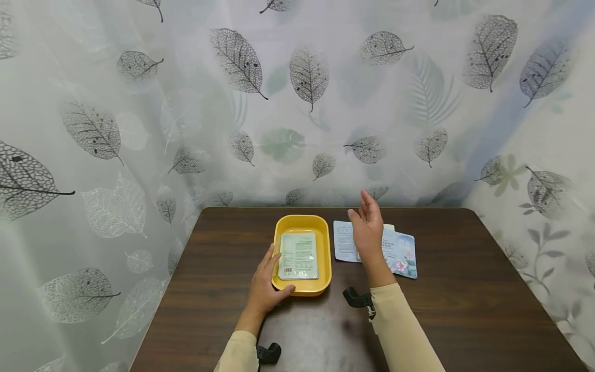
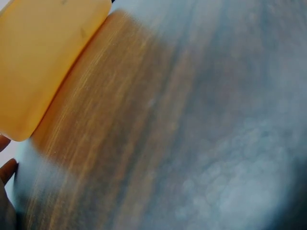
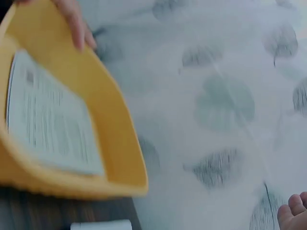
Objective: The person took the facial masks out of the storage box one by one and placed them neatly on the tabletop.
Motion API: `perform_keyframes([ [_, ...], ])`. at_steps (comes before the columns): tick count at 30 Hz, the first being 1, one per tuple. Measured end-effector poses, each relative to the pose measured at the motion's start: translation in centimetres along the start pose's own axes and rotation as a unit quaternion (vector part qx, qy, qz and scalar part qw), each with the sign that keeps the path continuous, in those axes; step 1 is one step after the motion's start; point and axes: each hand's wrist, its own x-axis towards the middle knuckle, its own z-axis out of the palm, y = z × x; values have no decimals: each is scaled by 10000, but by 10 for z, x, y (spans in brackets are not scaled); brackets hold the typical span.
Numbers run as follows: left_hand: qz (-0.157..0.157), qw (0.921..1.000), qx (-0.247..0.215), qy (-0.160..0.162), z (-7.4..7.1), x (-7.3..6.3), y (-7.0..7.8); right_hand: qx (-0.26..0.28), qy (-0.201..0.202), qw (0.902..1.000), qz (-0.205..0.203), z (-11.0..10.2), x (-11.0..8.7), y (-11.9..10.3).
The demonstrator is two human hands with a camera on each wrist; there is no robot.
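Observation:
My left hand [image 1: 266,285] grips the near left corner of a yellow plastic tray [image 1: 324,258], fingers over its left side and thumb at the front rim. A flat, pale green printed packet [image 1: 298,256] with a barcode lies inside the tray. Its printed face also shows in the right wrist view. My right hand [image 1: 368,232] is raised with fingers extended and holds nothing. It overlaps several flat packets to the tray's right in the head view. Of these, a pale blue printed packet [image 1: 345,242] lies leftmost, and a flowered packet [image 1: 403,256] lies rightmost.
The tray and packets rest on a dark brown wooden table [image 1: 446,289]. A leaf-patterned curtain [image 1: 279,119] hangs behind the table and along both sides. Black wrist cameras sit on both forearms, one of them a black mount [image 1: 358,298] beside the right sleeve.

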Motion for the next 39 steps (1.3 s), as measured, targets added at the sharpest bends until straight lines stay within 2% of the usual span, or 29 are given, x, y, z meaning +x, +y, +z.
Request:
perform_keyframes([
  [3,-84,10000,2,-8,1,0,1,10,-245,9997,-36,19,-4,-2],
  [6,-129,9999,14,-25,1,0,1,33,-489,9987,101,36,-11,-2],
  [16,-34,10000,7,25,-1,1,1,-580,-923,9893,968,79,-37,45],
  [23,-79,10000,37,0,1,1,0,-782,-781,9811,1590,87,-45,71],
  [26,-70,10000,8,11,1,1,-1,-793,-778,9775,1791,88,-47,75],
  [33,101,9999,93,62,1,1,-2,-1348,-982,9643,2060,93,-52,86],
  [39,6,10000,23,-5,-1,0,-1,-1614,-999,9531,2359,96,-55,86],
])
